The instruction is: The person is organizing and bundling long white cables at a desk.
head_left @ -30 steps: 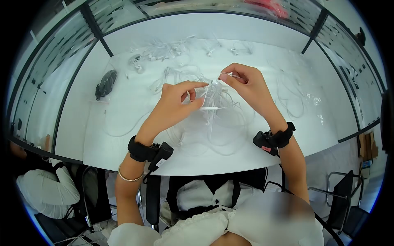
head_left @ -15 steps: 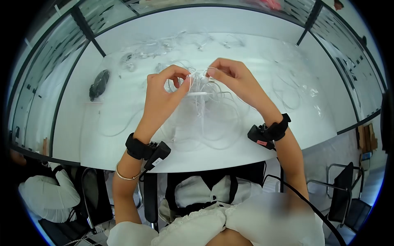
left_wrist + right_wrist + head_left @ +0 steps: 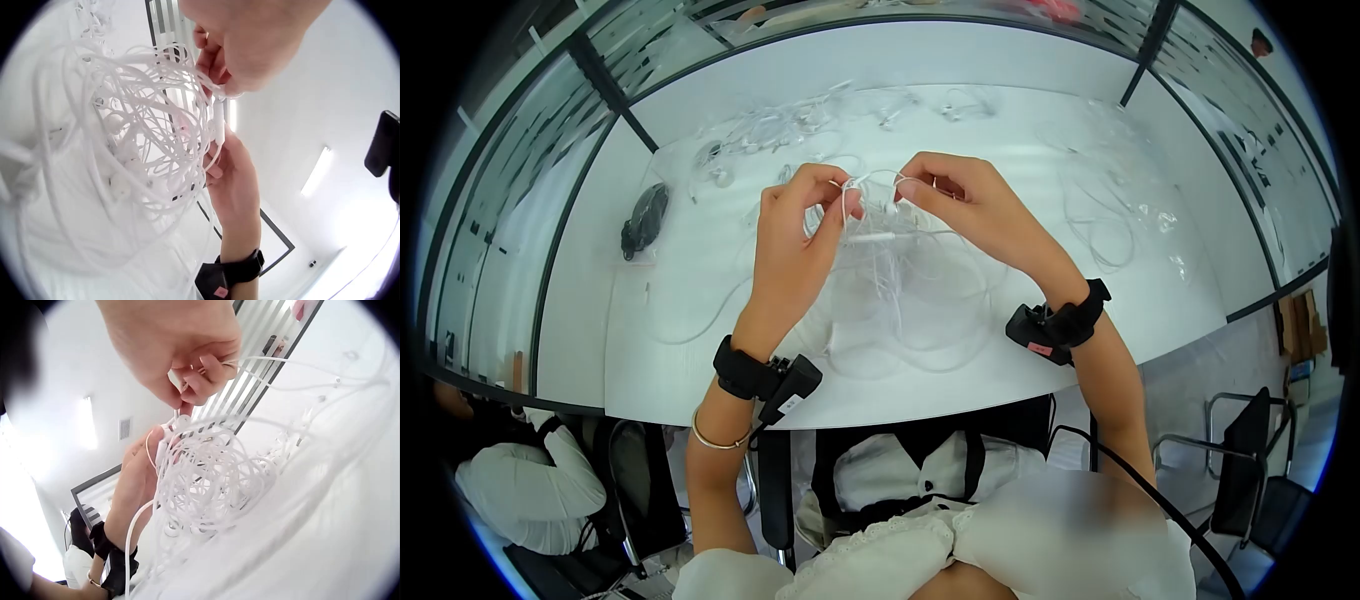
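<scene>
A tangled bundle of thin white cables [image 3: 209,478] hangs between both hands above the white table [image 3: 990,385]. Small round ends like earbuds [image 3: 119,185] show among its loops in the left wrist view. My left hand [image 3: 795,240], on the bundle's left side, pinches a strand between thumb and fingers. Opposite it, my right hand [image 3: 975,205] pinches another strand, with lengths of cable running through its curled fingers in the right wrist view. A slim white cable piece [image 3: 219,122] lies between the two hands. Loose loops trail down toward the table below the bundle.
At the back of the table lies a heap of white cables and clear plastic [image 3: 780,125]. A dark bagged bundle [image 3: 645,222] sits at the left, a loose white cable [image 3: 1115,262] at the right. Partitions enclose the back and sides. Another person [image 3: 525,490] sits at lower left.
My left hand has gone from an extended forefinger to pinching a strand. Both hands have shifted left in the view, partly as the camera moved, and a cable arc now spans between them.
</scene>
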`<state>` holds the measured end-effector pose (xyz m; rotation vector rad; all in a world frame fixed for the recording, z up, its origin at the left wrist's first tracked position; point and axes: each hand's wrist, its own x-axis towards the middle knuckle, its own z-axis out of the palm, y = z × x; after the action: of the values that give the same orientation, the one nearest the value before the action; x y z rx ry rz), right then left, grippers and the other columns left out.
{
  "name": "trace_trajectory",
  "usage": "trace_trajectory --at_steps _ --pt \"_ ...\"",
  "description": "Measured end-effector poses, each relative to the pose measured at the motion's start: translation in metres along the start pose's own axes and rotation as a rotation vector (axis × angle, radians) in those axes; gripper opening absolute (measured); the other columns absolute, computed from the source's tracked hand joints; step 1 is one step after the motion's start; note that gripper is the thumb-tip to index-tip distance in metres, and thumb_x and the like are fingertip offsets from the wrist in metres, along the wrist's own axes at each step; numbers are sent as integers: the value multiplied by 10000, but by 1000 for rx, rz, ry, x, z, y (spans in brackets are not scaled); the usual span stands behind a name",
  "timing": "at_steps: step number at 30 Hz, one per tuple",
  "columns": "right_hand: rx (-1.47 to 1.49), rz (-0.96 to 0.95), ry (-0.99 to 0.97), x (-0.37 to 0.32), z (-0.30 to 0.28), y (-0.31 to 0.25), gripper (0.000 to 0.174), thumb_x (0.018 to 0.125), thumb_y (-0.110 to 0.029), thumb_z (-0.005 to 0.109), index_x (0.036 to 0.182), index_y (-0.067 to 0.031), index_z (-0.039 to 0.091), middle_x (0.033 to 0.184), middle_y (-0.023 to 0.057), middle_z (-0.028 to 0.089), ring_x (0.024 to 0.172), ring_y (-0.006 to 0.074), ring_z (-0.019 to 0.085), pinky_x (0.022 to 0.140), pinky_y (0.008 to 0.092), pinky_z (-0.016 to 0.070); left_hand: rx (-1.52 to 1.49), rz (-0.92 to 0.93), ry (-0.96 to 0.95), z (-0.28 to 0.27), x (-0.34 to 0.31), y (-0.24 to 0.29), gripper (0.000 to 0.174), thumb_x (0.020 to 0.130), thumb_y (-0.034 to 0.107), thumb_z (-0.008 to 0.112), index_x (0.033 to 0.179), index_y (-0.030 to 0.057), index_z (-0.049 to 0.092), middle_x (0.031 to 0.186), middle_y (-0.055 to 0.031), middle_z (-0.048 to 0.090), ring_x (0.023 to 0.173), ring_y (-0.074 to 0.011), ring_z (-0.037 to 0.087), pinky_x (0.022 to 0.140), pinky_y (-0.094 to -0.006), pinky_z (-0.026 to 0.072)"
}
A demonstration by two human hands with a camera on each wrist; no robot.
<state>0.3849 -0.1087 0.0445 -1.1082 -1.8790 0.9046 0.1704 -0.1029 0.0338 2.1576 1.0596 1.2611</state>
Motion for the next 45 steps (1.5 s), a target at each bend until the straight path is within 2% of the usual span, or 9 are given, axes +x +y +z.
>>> trace_trajectory --at_steps 7,10,12,15,23,31,38,41,45 --pt "170 -113 51 0 -15 -1 234 946 -252 532 900 -47 637 813 -33 603 704 39 437 596 216 324 -302 51 -91 2 1 1 287 840 113 660 1113 81 576 966 -25 666 839 -98 563 826 -325 392" --pt "266 -153 56 -7 -32 -17 239 953 -217 531 903 -1 617 863 5 617 828 83 518 781 229 411 -443 -132 -203 -1 1 13 363 827 178 684 1163 99 572 923 -11 637 843 -97 546 862 -319 347" --pt "164 -180 82 -13 -45 -27 231 955 -210 532 892 -2 610 871 13 621 829 88 520 788 228 412 -63 30 -182 1 -1 15 331 843 211 669 1146 106 585 856 -7 614 841 -102 536 874 -313 314" --pt "-2 -188 72 -22 -60 -32 237 949 -261 533 875 -57 629 745 -60 537 642 27 369 562 205 278 96 125 -164 2 -1 8 171 892 230 616 991 94 647 704 -4 553 736 -104 520 853 -287 284" --pt "-48 -55 -396 -41 -65 -34 194 949 -189 554 922 -32 665 768 -19 637 603 45 434 518 215 322 -406 -198 -180 -5 6 3 319 965 249 461 860 12 647 571 16 459 552 -70 452 551 -226 332" --pt "130 -184 355 -57 -131 -26 275 997 -323 455 1010 -87 597 704 -65 435 577 13 302 507 181 186 635 108 -165 -17 2 13 338 756 405 747 861 99 650 474 -55 477 504 -205 459 758 -341 301" --pt "-220 -261 505 -65 -212 -33 355 1003 -385 436 1050 -101 644 655 -51 430 545 37 315 528 183 250 867 73 -270 -56 20 -31 305 714 297 764 936 115 661 699 -69 570 677 -195 542 830 -347 342" --pt "-199 -311 460 -56 -198 -45 349 1007 -377 424 1051 -108 643 719 -23 553 552 37 362 538 177 293 496 -149 -327 -71 48 -40 358 702 241 791 1002 95 660 823 -67 591 779 -232 569 799 -331 403" --pt "-8 -341 327 -38 -131 -59 323 987 -395 441 1029 -122 608 955 105 702 583 35 537 478 172 366 356 70 -338 -80 45 -12 394 729 109 748 1108 101 639 1058 -63 557 1050 -205 527 943 -304 397"
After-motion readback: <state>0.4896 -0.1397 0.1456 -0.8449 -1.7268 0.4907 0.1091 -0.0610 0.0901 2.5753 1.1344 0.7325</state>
